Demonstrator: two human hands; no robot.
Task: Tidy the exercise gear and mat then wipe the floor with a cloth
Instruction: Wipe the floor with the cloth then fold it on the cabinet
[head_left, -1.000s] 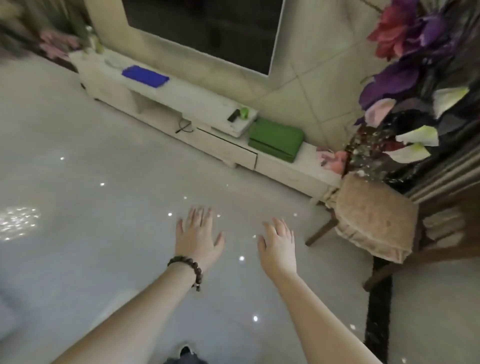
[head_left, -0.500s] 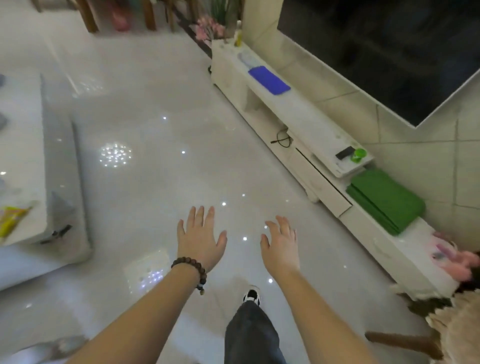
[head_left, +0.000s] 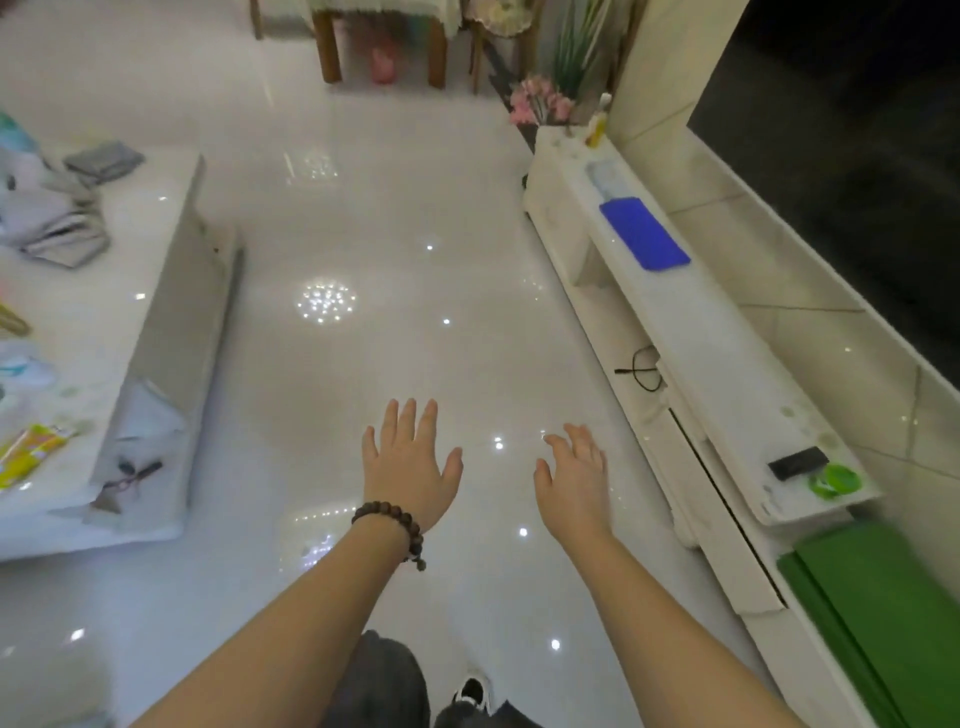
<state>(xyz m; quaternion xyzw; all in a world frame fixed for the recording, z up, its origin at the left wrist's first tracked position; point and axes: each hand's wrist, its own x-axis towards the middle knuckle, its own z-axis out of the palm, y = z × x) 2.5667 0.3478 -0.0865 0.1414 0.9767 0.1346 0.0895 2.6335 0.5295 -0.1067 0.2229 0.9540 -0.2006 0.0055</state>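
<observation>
Left hand (head_left: 410, 462) and right hand (head_left: 574, 475) are reaching out over the glossy floor (head_left: 363, 249), fingers spread, gripping nothing.
The folded green mat (head_left: 878, 613) is lying on the low TV shelf (head_left: 727, 384) at right, beyond it a blue cloth (head_left: 644, 234).

Low white TV stand (head_left: 727, 374) along right wall; black remote (head_left: 797, 462) beside green lid (head_left: 834, 481).

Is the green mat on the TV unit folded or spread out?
Folded. The green mat lies on the low end of the white TV unit as a compact stack, with layered edges visible along its near side.
</observation>
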